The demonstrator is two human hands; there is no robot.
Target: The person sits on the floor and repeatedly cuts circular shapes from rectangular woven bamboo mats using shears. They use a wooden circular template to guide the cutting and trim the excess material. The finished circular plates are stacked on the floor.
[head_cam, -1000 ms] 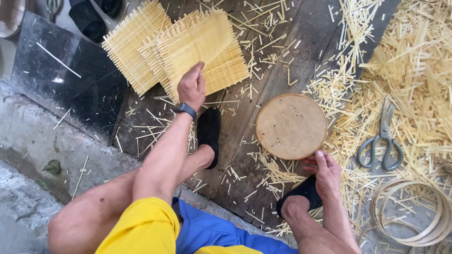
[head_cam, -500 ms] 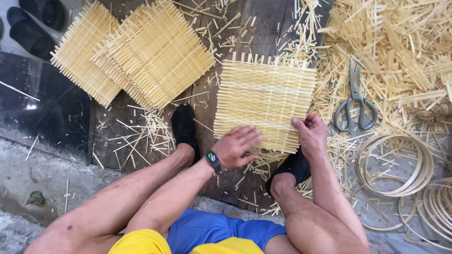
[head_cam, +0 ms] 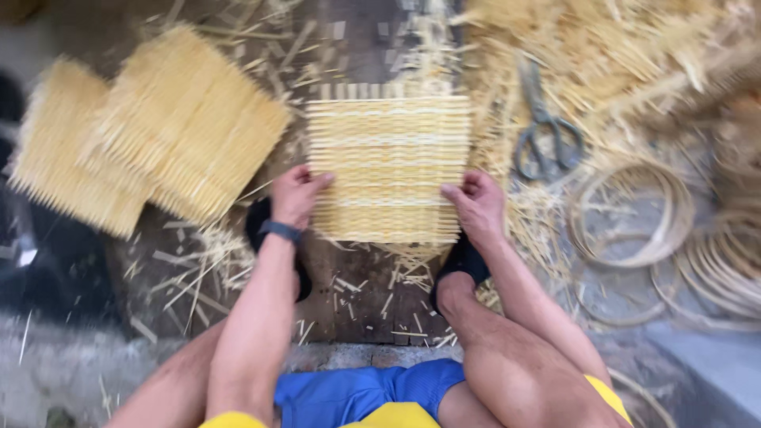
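A square mat [head_cam: 388,162] woven from pale bamboo strips lies flat on the dark wooden board [head_cam: 357,285] in front of me. My left hand [head_cam: 295,194], with a dark band on its wrist, grips the mat's left edge. My right hand [head_cam: 474,202] grips the right edge, fingers curled over the strips. Both feet in black sandals rest just below the mat, one under each hand.
Two finished woven mats [head_cam: 151,131] overlap at the left. Metal scissors [head_cam: 545,131] lie to the right among a heap of loose bamboo strips [head_cam: 634,55]. Several thin bamboo hoops [head_cam: 634,214] sit at the right. Cut slivers litter the board.
A woven mat now covers the round wooden block that was between my feet. My left hand came back from the stacked mats, and both hands moved out to the mat's side edges.
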